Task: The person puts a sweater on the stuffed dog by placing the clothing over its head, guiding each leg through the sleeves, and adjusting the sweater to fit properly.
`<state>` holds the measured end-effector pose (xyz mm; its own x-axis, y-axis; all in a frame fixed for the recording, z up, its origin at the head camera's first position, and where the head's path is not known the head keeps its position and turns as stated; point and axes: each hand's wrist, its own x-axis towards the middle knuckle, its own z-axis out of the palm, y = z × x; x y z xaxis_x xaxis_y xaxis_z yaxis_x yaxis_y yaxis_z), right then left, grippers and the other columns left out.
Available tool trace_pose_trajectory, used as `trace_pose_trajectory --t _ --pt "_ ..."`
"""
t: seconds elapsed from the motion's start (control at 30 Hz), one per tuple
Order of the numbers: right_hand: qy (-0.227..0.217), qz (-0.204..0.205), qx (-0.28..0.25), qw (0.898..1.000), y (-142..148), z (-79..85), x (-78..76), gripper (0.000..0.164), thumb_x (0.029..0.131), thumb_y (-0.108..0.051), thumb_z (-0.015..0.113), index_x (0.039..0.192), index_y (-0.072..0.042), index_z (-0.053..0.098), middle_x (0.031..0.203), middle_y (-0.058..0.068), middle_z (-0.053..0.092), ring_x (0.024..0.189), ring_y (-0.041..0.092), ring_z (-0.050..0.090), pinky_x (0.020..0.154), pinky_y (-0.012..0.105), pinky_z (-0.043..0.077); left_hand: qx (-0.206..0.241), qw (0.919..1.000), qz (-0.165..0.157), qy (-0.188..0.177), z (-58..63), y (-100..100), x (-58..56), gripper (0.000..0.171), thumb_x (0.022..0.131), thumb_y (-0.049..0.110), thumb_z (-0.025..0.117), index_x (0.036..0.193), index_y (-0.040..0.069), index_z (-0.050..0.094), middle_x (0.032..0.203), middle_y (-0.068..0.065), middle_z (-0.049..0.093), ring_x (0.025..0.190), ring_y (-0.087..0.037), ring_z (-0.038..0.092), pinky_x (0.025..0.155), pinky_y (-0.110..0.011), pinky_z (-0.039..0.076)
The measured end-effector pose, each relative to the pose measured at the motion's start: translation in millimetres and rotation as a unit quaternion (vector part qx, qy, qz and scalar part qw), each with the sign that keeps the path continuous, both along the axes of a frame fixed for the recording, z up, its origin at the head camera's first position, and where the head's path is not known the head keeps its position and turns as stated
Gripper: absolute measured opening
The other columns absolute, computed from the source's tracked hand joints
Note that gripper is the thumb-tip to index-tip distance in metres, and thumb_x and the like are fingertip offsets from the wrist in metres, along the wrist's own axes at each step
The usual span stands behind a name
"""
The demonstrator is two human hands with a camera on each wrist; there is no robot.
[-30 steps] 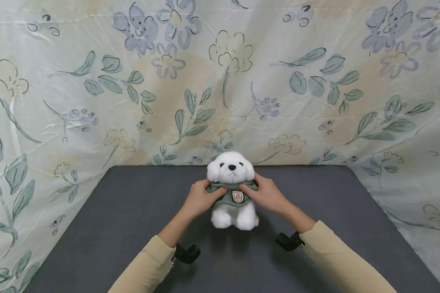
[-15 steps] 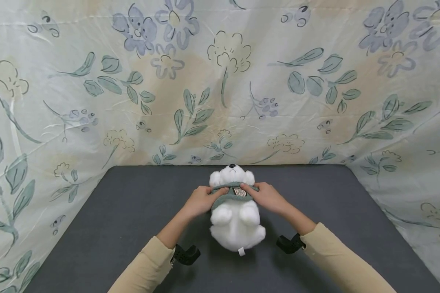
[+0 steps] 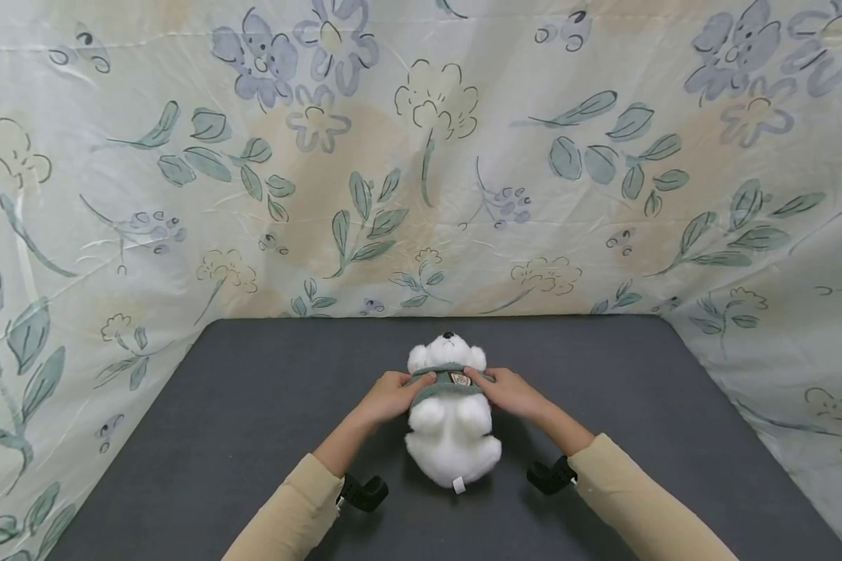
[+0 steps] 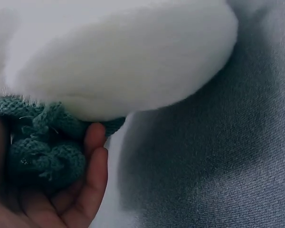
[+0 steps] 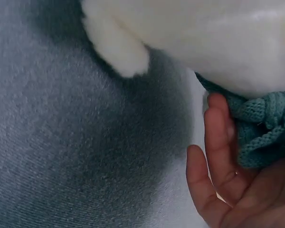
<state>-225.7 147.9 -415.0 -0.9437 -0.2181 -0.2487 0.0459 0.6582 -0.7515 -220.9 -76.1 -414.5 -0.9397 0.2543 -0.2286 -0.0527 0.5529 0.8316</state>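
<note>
A white plush dog [image 3: 452, 444] in a green knitted sweater [image 3: 435, 382] lies tipped back, its nose pointing up and its belly and paws toward the head camera. My left hand [image 3: 387, 396] grips the sweater at the dog's left-of-view side, thumb on the front and fingers behind. On the other side my right hand [image 3: 515, 391] holds it the same way, its thumb beside the sweater's badge [image 3: 460, 379]. Bunched green knit [image 4: 47, 156] lies within the left hand in the left wrist view. Fingers [image 5: 218, 142] curve behind the sweater in the right wrist view.
The dog is over a dark grey table [image 3: 274, 397]. A floral cloth [image 3: 421, 156] hangs behind it and along both sides. Black wrist devices [image 3: 363, 492] sit below each forearm. A small white tag [image 3: 459, 485] sticks out at the dog's bottom.
The dog has tipped backward from facing forward to nose up, so its belly and tag show. Both hands have since moved slightly toward the person, still holding the sweater.
</note>
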Motion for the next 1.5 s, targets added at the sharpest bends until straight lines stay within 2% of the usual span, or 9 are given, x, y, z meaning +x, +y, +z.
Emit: trace_pose_trajectory --t 0.2,0.4,0.63,0.8,0.9,1.0,1.17,1.37,1.5 --pt "0.005 -0.01 -0.018 1.0 4.0 -8.0 -3.9 0.063 0.091 -0.057 0.041 0.123 -0.005 0.056 0.095 0.007 0.063 0.077 0.015 0.062 0.07 0.036 0.052 0.004 0.9999 0.005 -0.011 -3.9 -0.3 -3.8 0.054 0.086 0.059 0.048 0.055 0.017 0.038 0.046 0.006 0.026 0.041 -0.008 0.021 0.043 -0.023 0.024" --pt "0.005 -0.009 -0.029 1.0 3.1 -10.8 -4.2 0.055 0.091 -0.057 0.042 0.112 -0.009 0.061 0.069 0.006 0.053 0.068 0.017 0.058 0.066 0.035 0.049 -0.009 0.9999 0.008 0.0 -7.9 -4.3 -6.6 0.053 0.088 0.056 0.05 0.054 0.016 0.039 0.046 0.006 0.027 0.041 -0.008 0.022 0.043 -0.023 0.024" --pt "0.036 0.003 -0.006 0.999 -4.9 -8.3 -4.1 0.047 0.091 -0.053 0.045 0.104 -0.012 0.063 0.085 0.005 0.061 0.069 0.019 0.061 0.063 0.035 0.049 -0.089 0.9905 -0.009 0.105 0.9 -16.0 -8.7 0.04 0.087 0.048 0.057 0.074 0.011 0.067 0.058 0.002 0.051 0.05 -0.01 0.043 0.048 -0.024 0.035" --pt "0.046 0.004 0.021 0.999 -10.3 -8.0 -5.7 0.041 0.092 -0.052 0.045 0.092 -0.015 0.062 0.065 0.003 0.053 0.052 0.015 0.046 0.05 0.029 0.037 -0.102 0.978 0.002 0.182 16.8 -19.0 -7.6 0.026 0.082 0.039 0.067 0.091 0.015 0.07 0.085 0.001 0.067 0.075 -0.013 0.06 0.062 -0.029 0.047" --pt "0.052 0.004 0.027 0.998 -13.1 -7.1 -5.9 0.039 0.092 -0.05 0.046 0.087 -0.015 0.061 0.057 0.001 0.045 0.047 0.013 0.035 0.048 0.028 0.032 -0.06 0.9778 -0.024 0.2 27.3 -17.8 -7.0 0.019 0.082 0.03 0.069 0.093 0.015 0.069 0.088 0.001 0.067 0.081 -0.016 0.062 0.067 -0.031 0.049" --pt "0.058 0.005 0.03 0.998 -15.0 -6.7 -5.9 0.038 0.093 -0.048 0.046 0.083 -0.014 0.059 0.055 -0.001 0.041 0.046 0.013 0.031 0.047 0.027 0.029 -0.033 0.9751 -0.083 0.203 35.0 -15.6 -5.8 0.015 0.082 0.022 0.07 0.095 0.015 0.07 0.088 0.002 0.067 0.079 -0.014 0.062 0.065 -0.028 0.049" --pt "0.061 0.003 0.034 0.998 -15.6 -6.4 -5.9 0.039 0.093 -0.048 0.046 0.08 -0.013 0.057 0.055 -0.001 0.036 0.046 0.013 0.028 0.047 0.027 0.027 -0.061 0.9608 -0.161 0.217 39.8 -10.2 -3.7 0.016 0.081 0.011 0.069 0.097 0.014 0.07 0.088 0.002 0.067 0.073 -0.009 0.061 0.062 -0.024 0.048" --pt "0.07 0.007 0.031 0.997 -15.7 -5.4 -5.5 0.039 0.093 -0.049 0.045 0.084 -0.013 0.059 0.058 0.0 0.04 0.048 0.013 0.032 0.048 0.028 0.03 -0.122 0.946 -0.151 0.259 38.4 -0.5 -3.8 0.017 0.081 0.007 0.068 0.093 0.017 0.071 0.079 0.004 0.064 0.068 -0.008 0.057 0.06 -0.024 0.045" --pt "0.079 0.0 0.026 0.997 -14.7 -5.1 -4.5 0.041 0.093 -0.049 0.044 0.096 -0.013 0.063 0.067 0.001 0.051 0.055 0.015 0.042 0.052 0.029 0.034 -0.12 0.9462 -0.13 0.271 36.3 1.7 -4.0 0.007 0.082 0.014 0.069 0.088 0.018 0.072 0.078 0.006 0.064 0.068 -0.007 0.056 0.06 -0.023 0.045"
